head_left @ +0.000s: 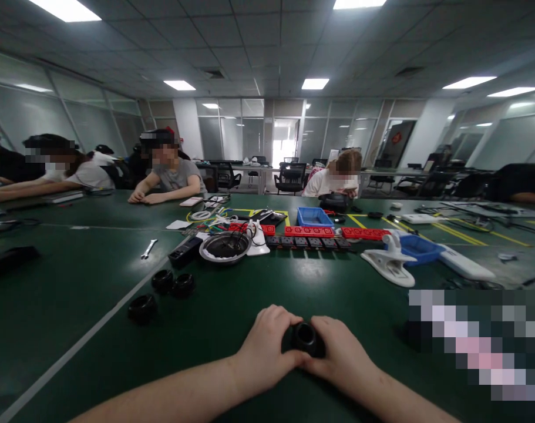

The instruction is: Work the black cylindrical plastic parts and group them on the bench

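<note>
Both hands meet on one black round part (pixel 306 338), which sits low over the green table (pixel 95 329), well in front of the metal bowl (pixel 225 247) and a little to its right. The left hand (pixel 267 346) is curled around the part's left side with the fingers pressed together on it. The right hand (pixel 342 358) closes on the other side in the same way. The step in hand seems to be gripping or turning this piece between the two palms (I cannot tell which). Further handling would call for a firm, even hold, because the part looks smooth.

The part is short and ring-shaped, of dull black plastic or rubber, with an open hole toward the camera. Three similar black rings (pixel 162 280) lie loose on the table, in front of the bowl and to its left. The bowl is shiny, shallow and round. Left of it lies a small steel wrench (pixel 148 248). To its right stand red power strips (pixel 306 231), long and ribbed, and further right a glossy white plastic clamp (pixel 390 261).
</note>
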Tool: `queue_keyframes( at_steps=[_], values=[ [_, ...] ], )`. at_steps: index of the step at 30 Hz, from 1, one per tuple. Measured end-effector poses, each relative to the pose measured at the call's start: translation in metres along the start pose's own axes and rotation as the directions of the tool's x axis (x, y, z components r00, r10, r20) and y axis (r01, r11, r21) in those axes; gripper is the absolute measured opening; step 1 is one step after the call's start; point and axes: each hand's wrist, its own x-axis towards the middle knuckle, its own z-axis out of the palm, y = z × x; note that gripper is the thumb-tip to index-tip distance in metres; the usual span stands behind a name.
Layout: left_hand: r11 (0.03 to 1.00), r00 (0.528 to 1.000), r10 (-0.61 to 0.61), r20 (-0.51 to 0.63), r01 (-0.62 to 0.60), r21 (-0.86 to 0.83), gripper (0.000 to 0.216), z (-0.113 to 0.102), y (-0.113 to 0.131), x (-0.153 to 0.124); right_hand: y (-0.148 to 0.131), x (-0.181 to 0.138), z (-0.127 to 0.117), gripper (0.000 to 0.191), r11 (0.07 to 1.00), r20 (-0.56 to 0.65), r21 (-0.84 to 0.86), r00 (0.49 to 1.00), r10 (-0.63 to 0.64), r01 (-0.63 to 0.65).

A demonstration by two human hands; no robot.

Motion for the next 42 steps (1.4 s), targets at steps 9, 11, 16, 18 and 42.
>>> queue_keyframes(
  at_steps=[9,11,16,18,42],
  values=[
    [0.977,0.972,0.144,0.186,-0.111,-0.18,0.04,-0.009,-0.011,0.006,0.018,-0.001,-0.019,0.033,0.931,0.167,0.304,0.952,-0.258,0.2],
    [0.97,0.966,0.159,0.205,-0.114,-0.216,0.042,-0.01,-0.014,0.008,0.022,0.001,-0.02,0.028,0.919,0.189,0.339,0.942,-0.278,0.203],
    [0.968,0.965,0.156,0.21,-0.108,-0.226,0.041,-0.011,-0.013,0.008,0.022,0.004,-0.019,0.025,0.928,0.185,0.296,0.94,-0.287,0.226],
    [0.973,0.968,0.137,0.209,-0.093,-0.209,0.039,-0.009,-0.009,0.007,0.019,0.003,-0.016,0.031,0.95,0.186,0.26,0.956,-0.226,0.174],
    [0.979,0.953,0.119,0.278,-0.066,-0.195,0.038,-0.018,-0.002,0.004,0.024,0.0,-0.024,0.029,0.899,0.218,0.283,0.891,-0.398,0.333]
  ],
)
